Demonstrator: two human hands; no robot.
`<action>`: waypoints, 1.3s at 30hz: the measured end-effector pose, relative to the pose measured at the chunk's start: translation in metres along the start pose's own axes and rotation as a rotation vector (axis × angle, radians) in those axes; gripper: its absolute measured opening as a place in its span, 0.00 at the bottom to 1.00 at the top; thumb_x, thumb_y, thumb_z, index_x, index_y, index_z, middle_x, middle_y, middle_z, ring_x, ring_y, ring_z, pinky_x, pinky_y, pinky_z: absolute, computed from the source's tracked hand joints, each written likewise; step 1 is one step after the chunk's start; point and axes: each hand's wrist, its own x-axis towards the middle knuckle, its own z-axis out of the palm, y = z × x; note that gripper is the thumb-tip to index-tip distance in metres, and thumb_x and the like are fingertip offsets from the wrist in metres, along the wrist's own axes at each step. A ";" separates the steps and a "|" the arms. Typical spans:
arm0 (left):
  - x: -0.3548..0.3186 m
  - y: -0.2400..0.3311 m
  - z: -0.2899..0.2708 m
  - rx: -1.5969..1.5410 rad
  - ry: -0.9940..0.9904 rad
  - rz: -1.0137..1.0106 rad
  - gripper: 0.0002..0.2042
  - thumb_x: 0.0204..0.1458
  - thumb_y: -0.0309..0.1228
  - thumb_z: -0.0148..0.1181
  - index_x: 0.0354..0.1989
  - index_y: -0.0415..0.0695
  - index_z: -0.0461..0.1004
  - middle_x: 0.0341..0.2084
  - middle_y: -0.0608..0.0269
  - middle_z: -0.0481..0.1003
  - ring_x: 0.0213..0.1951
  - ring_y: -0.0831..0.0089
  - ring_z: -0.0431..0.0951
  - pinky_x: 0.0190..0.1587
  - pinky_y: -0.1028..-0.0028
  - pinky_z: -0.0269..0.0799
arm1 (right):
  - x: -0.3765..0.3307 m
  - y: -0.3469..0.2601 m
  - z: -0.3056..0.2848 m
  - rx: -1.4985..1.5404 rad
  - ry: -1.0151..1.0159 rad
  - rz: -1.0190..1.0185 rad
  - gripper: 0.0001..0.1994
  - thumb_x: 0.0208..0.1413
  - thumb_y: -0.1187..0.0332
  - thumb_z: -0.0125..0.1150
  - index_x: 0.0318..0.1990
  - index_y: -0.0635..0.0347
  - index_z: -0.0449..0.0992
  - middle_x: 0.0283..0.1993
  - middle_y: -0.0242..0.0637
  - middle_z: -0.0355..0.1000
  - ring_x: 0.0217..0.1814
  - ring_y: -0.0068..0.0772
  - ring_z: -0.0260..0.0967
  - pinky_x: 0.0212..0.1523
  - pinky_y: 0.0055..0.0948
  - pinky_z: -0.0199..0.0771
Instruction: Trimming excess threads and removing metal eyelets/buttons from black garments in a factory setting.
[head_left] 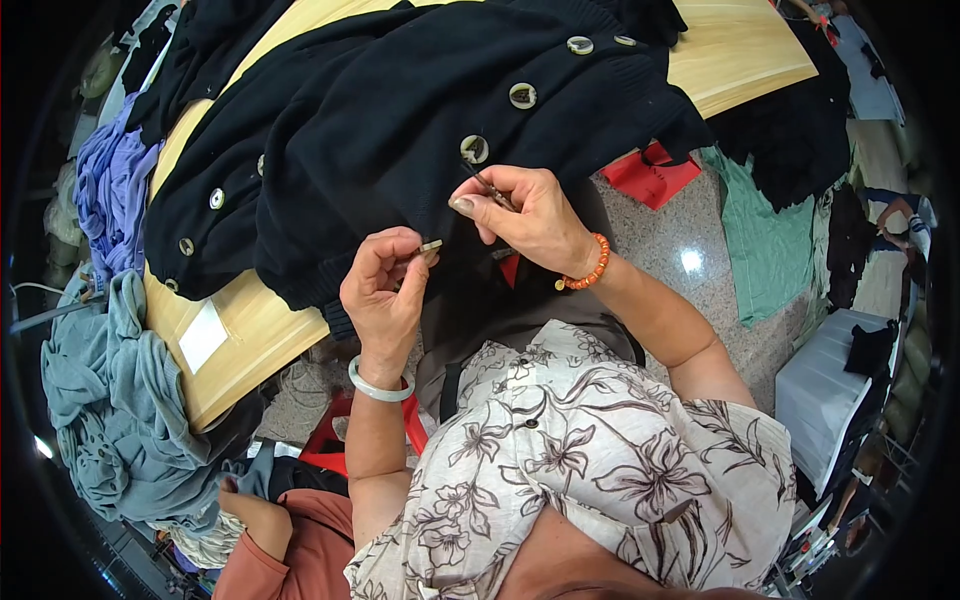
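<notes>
Two surfaces: wooden table (745, 50), speckled floor (690, 265)

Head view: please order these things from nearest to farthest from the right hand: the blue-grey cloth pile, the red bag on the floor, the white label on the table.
From the right hand:
1. Red bag, on the floor just right of the hand.
2. White label, on the table edge, lower left.
3. Blue-grey cloth pile, far left, beyond the table.
</notes>
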 end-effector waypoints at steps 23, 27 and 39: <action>-0.005 -0.009 -0.003 0.161 0.048 0.240 0.12 0.48 0.09 0.59 0.38 0.38 0.73 0.37 0.57 0.76 0.38 0.74 0.78 0.40 0.79 0.75 | 0.002 -0.005 -0.016 0.004 -0.117 0.075 0.07 0.60 0.68 0.60 0.39 0.64 0.74 0.24 0.22 0.65 0.24 0.07 0.58 0.23 0.13 0.57; -0.004 -0.009 -0.006 0.007 0.017 0.160 0.11 0.50 0.09 0.58 0.39 0.36 0.73 0.41 0.56 0.74 0.42 0.74 0.77 0.45 0.77 0.76 | -0.004 -0.007 -0.006 -0.122 -0.079 -0.193 0.08 0.58 0.75 0.60 0.43 0.68 0.75 0.31 0.24 0.73 0.30 0.10 0.63 0.31 0.16 0.66; -0.003 -0.003 -0.003 0.024 -0.017 0.108 0.10 0.50 0.10 0.58 0.40 0.35 0.73 0.41 0.55 0.74 0.42 0.74 0.78 0.45 0.77 0.76 | 0.004 -0.016 -0.001 -0.567 -0.209 -0.350 0.08 0.51 0.70 0.68 0.37 0.60 0.81 0.22 0.36 0.73 0.20 0.26 0.71 0.23 0.24 0.65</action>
